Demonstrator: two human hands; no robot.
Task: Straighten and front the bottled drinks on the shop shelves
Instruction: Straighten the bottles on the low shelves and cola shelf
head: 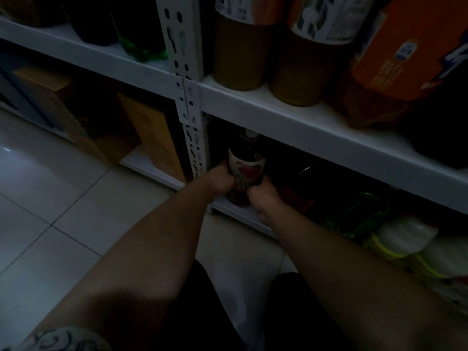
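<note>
Presently both my hands are on one dark bottle [247,171], which stands upright on the bottom shelf [235,211] just right of the white slotted post [192,138]. My left hand [220,181] grips its side nearer the post and my right hand [263,196] grips the far side. The fingers [224,171] of each are curled round the body.

Label findings: a white band with a red fruit picture faces me. The lettering beneath it is too dim and blurred to read.

Above, right of the post, two amber bottles [238,54] stand at the front edge of the upper shelf [329,138]. Their white labels carry dark print that I cannot read. Farther right of the post is an orange-labelled bottle [395,59] with a small blue badge, text illegible.

Left of the post sit brown cardboard boxes [154,133], markings unreadable.
</note>
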